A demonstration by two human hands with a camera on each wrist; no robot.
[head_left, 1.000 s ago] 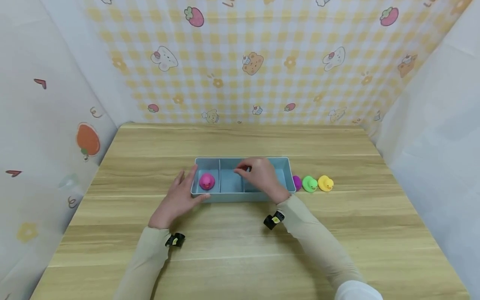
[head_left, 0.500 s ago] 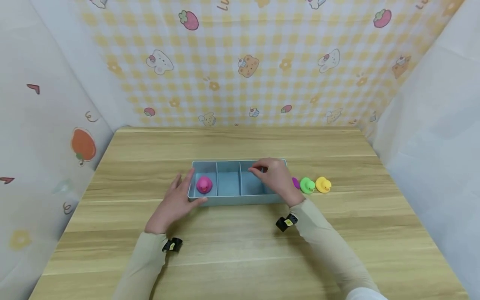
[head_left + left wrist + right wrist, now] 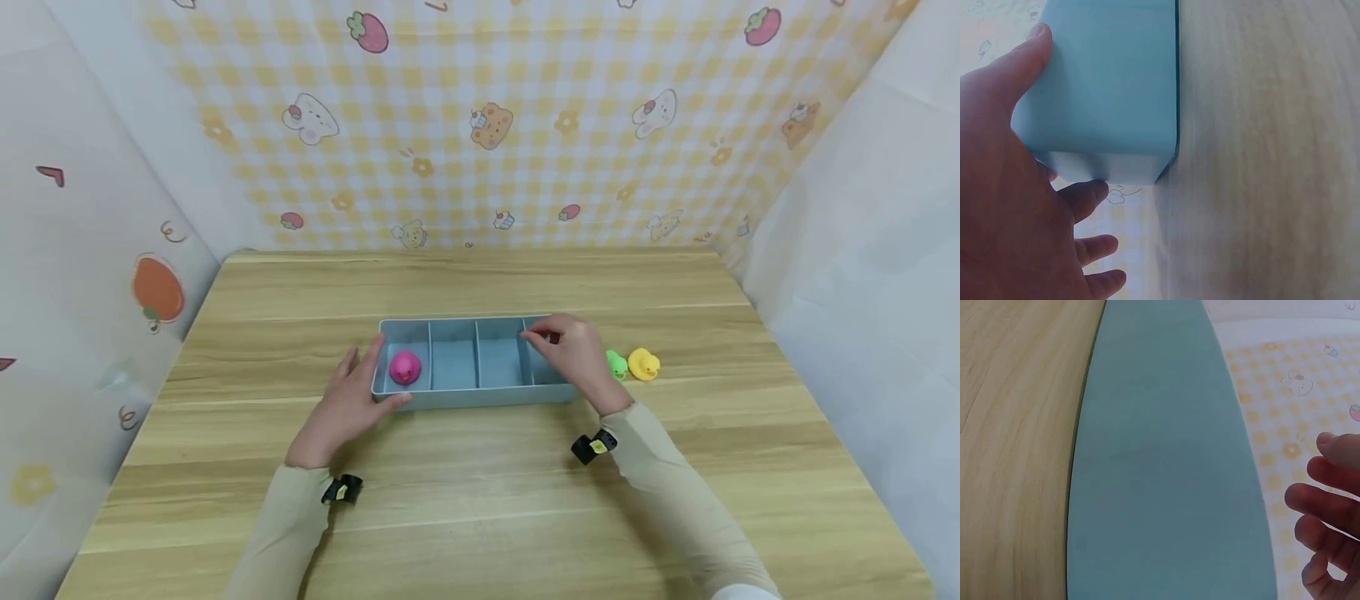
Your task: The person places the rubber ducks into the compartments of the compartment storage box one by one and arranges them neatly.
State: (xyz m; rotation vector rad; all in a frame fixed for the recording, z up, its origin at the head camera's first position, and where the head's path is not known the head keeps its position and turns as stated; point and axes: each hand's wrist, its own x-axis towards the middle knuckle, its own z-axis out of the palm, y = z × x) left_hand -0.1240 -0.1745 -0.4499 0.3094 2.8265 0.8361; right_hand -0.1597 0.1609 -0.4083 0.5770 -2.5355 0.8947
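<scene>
In the head view a long blue divided box (image 3: 480, 398) lies on the table, a pink duck (image 3: 405, 367) in its leftmost compartment. My left hand (image 3: 339, 414) rests at the box's left end, its thumb against the front wall and its index finger along the end wall; the other fingers are spread. Over the rightmost compartment is my right hand (image 3: 576, 354), thumb and index finger nearly together, with nothing visible between them. In the right wrist view the fingers (image 3: 1310, 495) are curled and hold nothing, beside the box's front wall (image 3: 1160, 462).
Right of the box, a green duck (image 3: 617, 365), partly hidden by my right hand, and a yellow duck (image 3: 643, 364) sit on the wooden table (image 3: 465, 508). A checked backdrop (image 3: 450, 192) stands along the table's back edge.
My right hand has moved right over the box, from the middle compartments to the rightmost one. It now hides the purple duck seen earlier. My left hand has stayed at the box's left end.
</scene>
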